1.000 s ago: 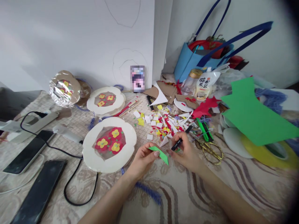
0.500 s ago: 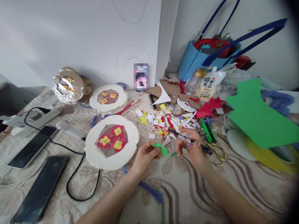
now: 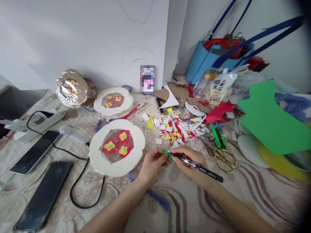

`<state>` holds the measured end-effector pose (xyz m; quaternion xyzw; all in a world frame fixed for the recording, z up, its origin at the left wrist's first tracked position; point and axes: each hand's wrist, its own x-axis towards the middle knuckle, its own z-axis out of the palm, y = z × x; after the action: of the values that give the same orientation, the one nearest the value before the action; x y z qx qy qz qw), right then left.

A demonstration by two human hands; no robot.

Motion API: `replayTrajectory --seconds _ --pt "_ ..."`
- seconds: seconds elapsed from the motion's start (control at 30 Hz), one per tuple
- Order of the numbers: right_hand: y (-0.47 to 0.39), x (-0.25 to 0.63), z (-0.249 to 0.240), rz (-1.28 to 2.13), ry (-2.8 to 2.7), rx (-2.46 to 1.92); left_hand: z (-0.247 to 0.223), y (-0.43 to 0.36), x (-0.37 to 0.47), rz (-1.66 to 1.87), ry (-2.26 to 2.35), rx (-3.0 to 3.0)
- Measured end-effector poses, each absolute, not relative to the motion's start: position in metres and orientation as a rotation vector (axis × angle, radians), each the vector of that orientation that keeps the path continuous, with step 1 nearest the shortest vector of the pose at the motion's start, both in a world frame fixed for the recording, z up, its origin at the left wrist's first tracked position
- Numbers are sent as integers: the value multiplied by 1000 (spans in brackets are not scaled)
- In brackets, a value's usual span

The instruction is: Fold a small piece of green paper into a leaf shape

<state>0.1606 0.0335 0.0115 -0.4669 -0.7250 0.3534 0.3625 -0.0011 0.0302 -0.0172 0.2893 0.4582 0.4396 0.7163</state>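
A small green paper piece is pinched between the fingers of my left hand, just right of the nearest white flower-shaped frame. My right hand is closed round a black pen, whose tip meets the green paper. The right fingertips are close beside the paper and hide part of it. Red and yellow paper flowers lie inside the white frame. Beyond my hands is a heap of white, yellow and red paper scraps.
Gold-handled scissors and a green cutter lie right of my right hand. A large green sheet covers tape rolls farther right. Two phones and a black cable are at left. A blue bag stands behind.
My right hand has moved left to the green paper. The pen has turned, and its tip is now at the paper. My left hand stays nearly in place.
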Motion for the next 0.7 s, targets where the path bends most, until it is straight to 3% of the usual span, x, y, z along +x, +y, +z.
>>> replayTrajectory --seconds 0.2,0.7 --pt "33 153 14 702 -1874 -1216 -17 30 0 979 1057 668" --pt "34 153 10 685 -1946 -1237 -17 28 2 993 1059 691"
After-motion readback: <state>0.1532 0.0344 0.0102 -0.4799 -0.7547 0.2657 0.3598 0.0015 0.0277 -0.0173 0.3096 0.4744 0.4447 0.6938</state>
